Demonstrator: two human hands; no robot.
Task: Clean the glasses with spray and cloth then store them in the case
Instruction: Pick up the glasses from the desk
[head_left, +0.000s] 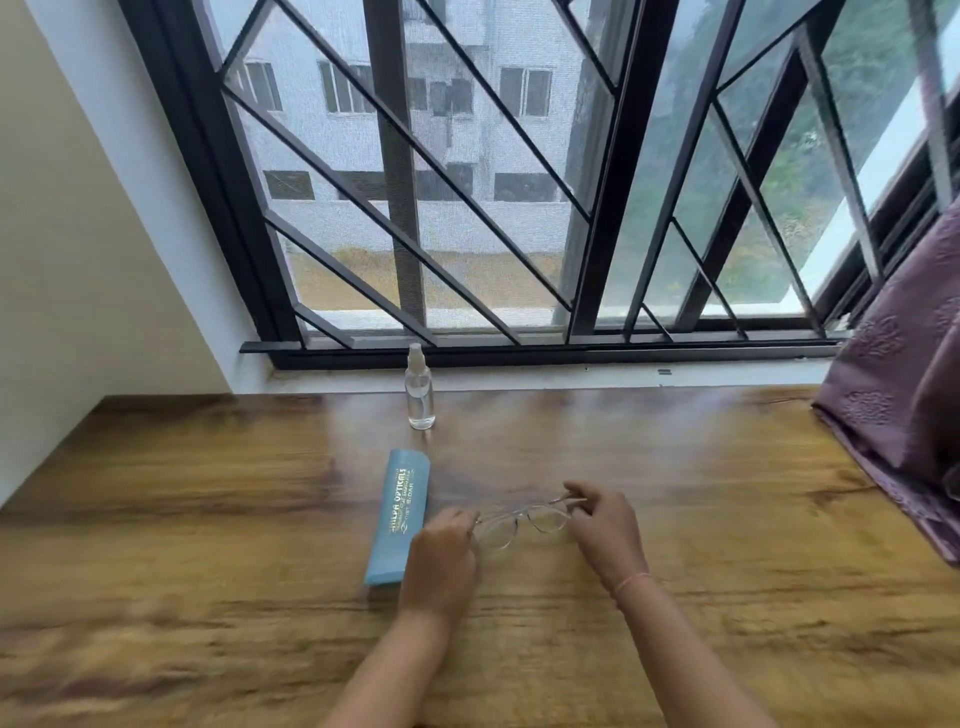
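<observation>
A: Scanning big to small: wooden table (208, 519), blue case (400, 514) lying flat and shut at centre, clear spray bottle (420, 389) upright behind it near the window ledge.

B: Glasses?

A: Glasses (522, 522) just right of the case, held between both hands low over the table; touching it or not, cannot tell. Left hand (441, 561) pinching the left end of the frame, right hand (605, 530) pinching the right temple, fingers curled tight.

B: Step?

A: Looks like pickup, pre-spray. No lens wiped yet, judging by bottle untouched.

B: Cloth?

A: Not visible. Maybe inside the case; cannot tell.

B: Next?

A: Probably freeing one hand, keeping the frame pinched with the other, reaching far for the bottle, aiming nozzle at lenses.
</observation>
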